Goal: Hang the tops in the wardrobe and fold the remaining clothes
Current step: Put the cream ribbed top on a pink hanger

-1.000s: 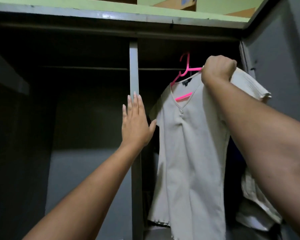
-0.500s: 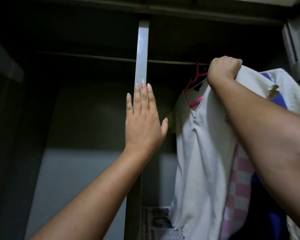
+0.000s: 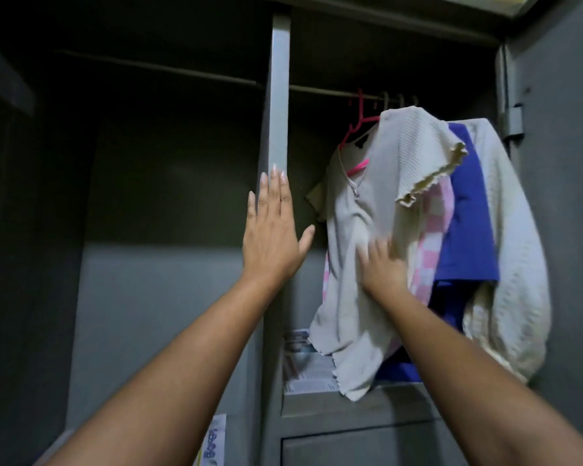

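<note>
A beige ribbed top (image 3: 357,230) hangs on a pink hanger (image 3: 357,124) from the rail (image 3: 334,92) in the wardrobe's right section. My right hand (image 3: 382,269) lies flat against the top's front, fingers spread and motion-blurred. My left hand (image 3: 271,237) is open, palm pressed on the grey centre post (image 3: 278,95). Behind the beige top hang a pink checked garment (image 3: 433,230), a blue garment (image 3: 468,210) and a cream knit one (image 3: 515,250).
The wardrobe's left section (image 3: 148,179) is dark with its own rail. Printed paper (image 3: 305,368) lines the shelf under the hanging clothes. A drawer front (image 3: 360,442) sits below. The open grey door (image 3: 559,196) with its hinge stands at the right.
My right hand let go of the top's shoulder and dropped to its front. The top now hangs from the rail by its hanger. My left hand stayed on the post.
</note>
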A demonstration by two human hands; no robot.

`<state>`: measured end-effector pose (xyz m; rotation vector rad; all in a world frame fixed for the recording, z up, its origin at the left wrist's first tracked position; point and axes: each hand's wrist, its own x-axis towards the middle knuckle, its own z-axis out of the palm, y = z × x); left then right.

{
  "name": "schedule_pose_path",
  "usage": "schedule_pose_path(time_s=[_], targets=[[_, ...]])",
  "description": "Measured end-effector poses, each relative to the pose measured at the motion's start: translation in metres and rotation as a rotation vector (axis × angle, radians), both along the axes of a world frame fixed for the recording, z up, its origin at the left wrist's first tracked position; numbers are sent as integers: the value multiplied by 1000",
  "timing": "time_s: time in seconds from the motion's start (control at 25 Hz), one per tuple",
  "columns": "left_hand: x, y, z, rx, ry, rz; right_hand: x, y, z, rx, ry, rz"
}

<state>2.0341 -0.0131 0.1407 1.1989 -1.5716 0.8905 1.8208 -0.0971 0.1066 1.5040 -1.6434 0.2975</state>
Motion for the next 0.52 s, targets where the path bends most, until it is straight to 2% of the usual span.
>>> schedule_pose_path(time_s=[0.08,0.12,0.16,0.24,0.36,0.44,0.52], targets=[[20,15,-20,94,28,-96,0,25,-51,449,-189,-99],[31,23,-27,147,60,-157,5,42,-59,599,-332,-69],[40,32,-34,217,105,-234,14,63,-60,652,-502,17],[53,51,-50,388,249,-415,23,92,-52,576,-809,245],[59,85,-83,690,575,-695,28,143,-58,439,-1201,496],[66,101,-122,880,727,-806,35,193,-88,444,-1409,556],[72,115,-171,996,780,-886,42,239,-130,453,-1545,522]])
